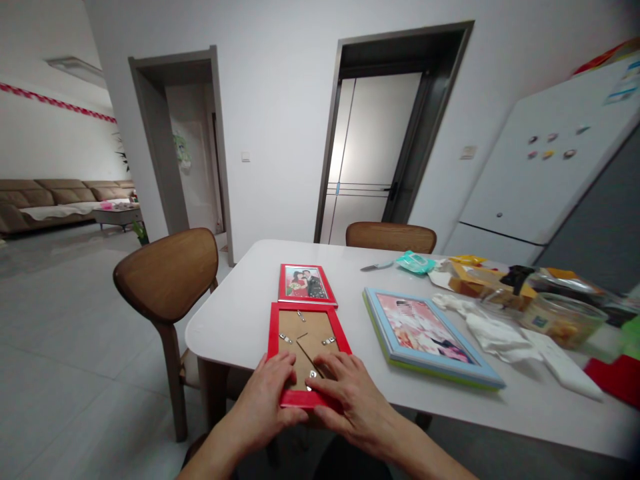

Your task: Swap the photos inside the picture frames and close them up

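Note:
A red picture frame [343, 341] lies face down at the table's near edge, its brown backing board [290, 350] showing. Metal turn clips sit along the board's sides, and a thin dark stand leg or slot runs slantwise across it. My left hand [273, 393] holds the near left corner, fingers on top and thumb at the front edge. On the near right corner, my right hand [350, 390] grips the frame, a fingertip beside the nearest metal clip [312, 379]. Just beyond lies a second red picture frame [327, 287], face up with a couple's photo.
To the right, blue and green picture frames [435, 330] are stacked. Behind them lie a knife [376, 266] and a teal wipes pack [416, 263]. Crumpled tissues [495, 335], a clear plastic tub [565, 319] and a red cloth [617, 379] crowd the right side. A wooden chair [167, 273] stands left.

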`<action>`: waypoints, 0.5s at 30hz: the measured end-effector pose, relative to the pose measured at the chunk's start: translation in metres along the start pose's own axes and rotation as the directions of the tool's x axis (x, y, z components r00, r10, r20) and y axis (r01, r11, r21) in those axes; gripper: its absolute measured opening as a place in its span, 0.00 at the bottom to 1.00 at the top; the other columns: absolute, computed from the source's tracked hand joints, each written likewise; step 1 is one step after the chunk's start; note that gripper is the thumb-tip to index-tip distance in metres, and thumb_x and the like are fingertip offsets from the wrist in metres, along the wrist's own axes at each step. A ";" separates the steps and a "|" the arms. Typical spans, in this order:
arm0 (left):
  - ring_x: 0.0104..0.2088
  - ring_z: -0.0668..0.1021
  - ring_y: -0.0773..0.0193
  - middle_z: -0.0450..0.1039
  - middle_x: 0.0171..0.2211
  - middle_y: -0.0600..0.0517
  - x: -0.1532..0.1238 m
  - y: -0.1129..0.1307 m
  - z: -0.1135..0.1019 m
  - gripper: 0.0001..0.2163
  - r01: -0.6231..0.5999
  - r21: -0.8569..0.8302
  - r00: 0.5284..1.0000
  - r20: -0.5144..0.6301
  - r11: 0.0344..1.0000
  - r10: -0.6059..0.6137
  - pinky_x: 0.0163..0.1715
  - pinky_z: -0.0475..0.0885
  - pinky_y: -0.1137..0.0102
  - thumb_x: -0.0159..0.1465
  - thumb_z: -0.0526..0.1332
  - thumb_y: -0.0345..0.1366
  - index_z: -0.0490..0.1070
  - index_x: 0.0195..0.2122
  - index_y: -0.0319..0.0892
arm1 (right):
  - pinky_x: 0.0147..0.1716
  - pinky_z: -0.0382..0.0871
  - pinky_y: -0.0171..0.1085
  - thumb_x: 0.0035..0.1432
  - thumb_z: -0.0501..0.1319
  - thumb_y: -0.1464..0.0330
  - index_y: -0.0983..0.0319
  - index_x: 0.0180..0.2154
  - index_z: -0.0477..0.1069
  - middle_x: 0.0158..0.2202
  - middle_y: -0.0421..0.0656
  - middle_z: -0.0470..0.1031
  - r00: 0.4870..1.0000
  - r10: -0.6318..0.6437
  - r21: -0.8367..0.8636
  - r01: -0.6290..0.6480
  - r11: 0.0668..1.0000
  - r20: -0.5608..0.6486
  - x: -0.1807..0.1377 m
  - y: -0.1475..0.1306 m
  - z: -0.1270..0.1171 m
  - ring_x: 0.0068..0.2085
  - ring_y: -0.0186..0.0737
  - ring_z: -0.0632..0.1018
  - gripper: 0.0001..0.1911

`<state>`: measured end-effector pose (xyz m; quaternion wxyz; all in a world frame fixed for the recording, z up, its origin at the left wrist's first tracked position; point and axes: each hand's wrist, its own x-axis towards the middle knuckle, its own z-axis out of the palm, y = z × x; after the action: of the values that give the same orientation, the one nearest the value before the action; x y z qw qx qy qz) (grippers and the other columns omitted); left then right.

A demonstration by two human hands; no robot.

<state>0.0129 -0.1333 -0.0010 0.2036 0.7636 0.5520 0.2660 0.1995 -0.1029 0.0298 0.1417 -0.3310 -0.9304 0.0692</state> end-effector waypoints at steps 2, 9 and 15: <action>0.53 0.60 0.57 0.60 0.52 0.46 0.000 0.001 0.000 0.22 -0.009 -0.002 1.000 -0.009 1.000 0.009 0.53 0.51 0.58 0.44 0.64 0.38 0.66 0.41 0.42 | 0.44 0.52 0.41 0.48 0.55 0.60 0.53 0.39 0.68 0.43 0.41 0.63 1.000 -0.016 -0.005 0.016 1.000 0.008 0.000 0.002 0.001 0.45 0.42 0.61 0.14; 0.54 0.59 0.56 0.60 0.52 0.47 -0.001 0.002 -0.001 0.22 0.013 -0.004 1.000 -0.001 1.000 -0.013 0.54 0.50 0.58 0.42 0.65 0.36 0.66 0.40 0.42 | 0.42 0.53 0.40 0.47 0.56 0.62 0.54 0.37 0.69 0.41 0.42 0.64 0.998 -0.056 -0.030 0.057 0.998 0.019 -0.001 0.002 0.000 0.43 0.41 0.62 0.13; 0.53 0.60 0.56 0.59 0.53 0.47 -0.002 0.006 -0.005 0.18 0.042 -0.037 0.999 0.011 0.998 -0.041 0.54 0.51 0.59 0.42 0.65 0.36 0.68 0.36 0.42 | 0.44 0.55 0.39 0.50 0.53 0.61 0.54 0.42 0.67 0.44 0.42 0.64 0.998 -0.066 0.027 0.066 0.997 -0.018 -0.003 0.014 -0.001 0.45 0.40 0.63 0.15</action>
<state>0.0135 -0.1364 0.0059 0.2259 0.7494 0.5618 0.2680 0.2107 -0.0938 0.0269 0.1563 -0.2986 -0.9386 0.0743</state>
